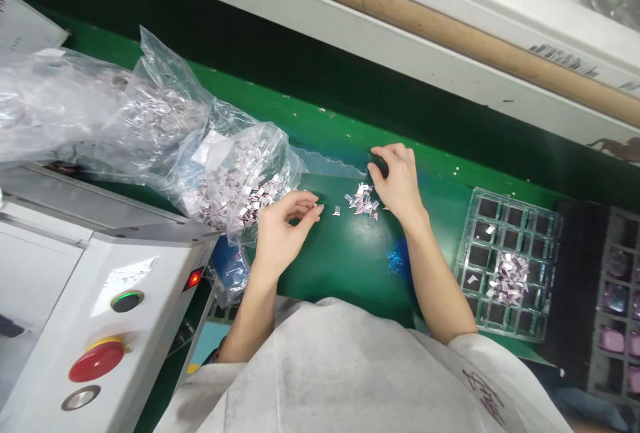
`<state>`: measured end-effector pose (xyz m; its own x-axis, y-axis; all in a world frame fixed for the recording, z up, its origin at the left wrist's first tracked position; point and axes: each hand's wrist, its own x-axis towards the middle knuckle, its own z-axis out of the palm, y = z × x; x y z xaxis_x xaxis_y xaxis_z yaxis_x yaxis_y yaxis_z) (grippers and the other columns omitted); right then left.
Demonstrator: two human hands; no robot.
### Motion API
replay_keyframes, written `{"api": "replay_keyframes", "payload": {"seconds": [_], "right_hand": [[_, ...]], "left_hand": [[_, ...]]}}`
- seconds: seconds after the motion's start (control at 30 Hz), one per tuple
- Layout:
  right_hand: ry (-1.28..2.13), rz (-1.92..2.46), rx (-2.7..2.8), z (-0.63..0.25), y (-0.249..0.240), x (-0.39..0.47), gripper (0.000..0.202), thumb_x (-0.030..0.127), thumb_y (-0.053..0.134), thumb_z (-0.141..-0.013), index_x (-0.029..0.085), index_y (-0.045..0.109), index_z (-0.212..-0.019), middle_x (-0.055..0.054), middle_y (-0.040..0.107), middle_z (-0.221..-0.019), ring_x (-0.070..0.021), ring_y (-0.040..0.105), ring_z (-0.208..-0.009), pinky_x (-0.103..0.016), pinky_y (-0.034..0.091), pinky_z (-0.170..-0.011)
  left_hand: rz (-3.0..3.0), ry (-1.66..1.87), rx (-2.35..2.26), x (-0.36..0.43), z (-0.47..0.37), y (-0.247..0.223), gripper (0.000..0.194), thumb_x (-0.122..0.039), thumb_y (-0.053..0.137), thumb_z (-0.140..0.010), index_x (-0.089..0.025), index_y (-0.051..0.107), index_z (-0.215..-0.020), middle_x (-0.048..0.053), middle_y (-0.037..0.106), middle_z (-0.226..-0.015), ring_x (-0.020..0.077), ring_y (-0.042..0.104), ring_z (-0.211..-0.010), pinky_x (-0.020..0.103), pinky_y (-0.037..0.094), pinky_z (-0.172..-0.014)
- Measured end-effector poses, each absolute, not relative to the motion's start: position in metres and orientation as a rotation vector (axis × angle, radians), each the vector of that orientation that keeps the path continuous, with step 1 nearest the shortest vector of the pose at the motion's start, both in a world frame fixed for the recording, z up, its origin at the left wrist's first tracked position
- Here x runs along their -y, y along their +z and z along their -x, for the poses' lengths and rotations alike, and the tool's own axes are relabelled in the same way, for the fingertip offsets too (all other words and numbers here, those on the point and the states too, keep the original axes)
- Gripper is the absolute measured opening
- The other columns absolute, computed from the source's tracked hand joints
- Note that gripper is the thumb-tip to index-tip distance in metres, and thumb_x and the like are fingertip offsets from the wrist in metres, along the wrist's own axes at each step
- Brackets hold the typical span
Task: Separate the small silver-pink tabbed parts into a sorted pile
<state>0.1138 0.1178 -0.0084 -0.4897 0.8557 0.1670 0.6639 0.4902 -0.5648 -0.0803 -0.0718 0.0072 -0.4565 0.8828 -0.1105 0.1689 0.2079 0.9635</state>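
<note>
One small piece (321,209) sits pinched in my left grip (283,230); a loose pile (364,200) lies beside my right grip (400,183), whose hold I cannot tell. Handling singles seems underway, calling for light fingertips.

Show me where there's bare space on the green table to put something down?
The green table is bare between the left hand and the blue bits. Another bare patch lies between the right forearm and the clear tray. It's crowded at the left, where plastic bags lie, and where the small pieces are scattered.
</note>
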Motion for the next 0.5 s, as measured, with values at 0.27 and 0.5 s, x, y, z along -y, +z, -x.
{"api": "replay_keyframes", "payload": {"seconds": [0.27,0.5], "right_hand": [[0.578,1.248,2.267,-0.111,-0.017,-0.121,0.022,0.023,0.066,-0.098,0.025,0.081,-0.115,-0.012,0.066,-0.114,-0.0334,0.060,-0.111,-0.064,0.054,-0.110],[0.624,1.299,2.252,-0.108,-0.016,-0.122,0.021,0.023,0.065,-0.100,0.024,0.081,-0.114,-0.013,0.066,-0.116,-0.0347,0.059,-0.113,-0.062,0.051,-0.110]], "left_hand": [[-0.656,1.521,-1.533,0.060,0.066,0.010,0.028,-0.041,0.093,-0.085,-0.019,0.083,-0.098,0.008,0.084,-0.097,0.0226,0.085,-0.082,0.034,0.072,-0.076],[-0.556,1.537,-1.482,0.054,0.060,0.012,0.037,-0.046,0.096,-0.081,-0.018,0.078,-0.097,0.007,0.084,-0.091,0.0247,0.086,-0.081,0.035,0.074,-0.073]]}}
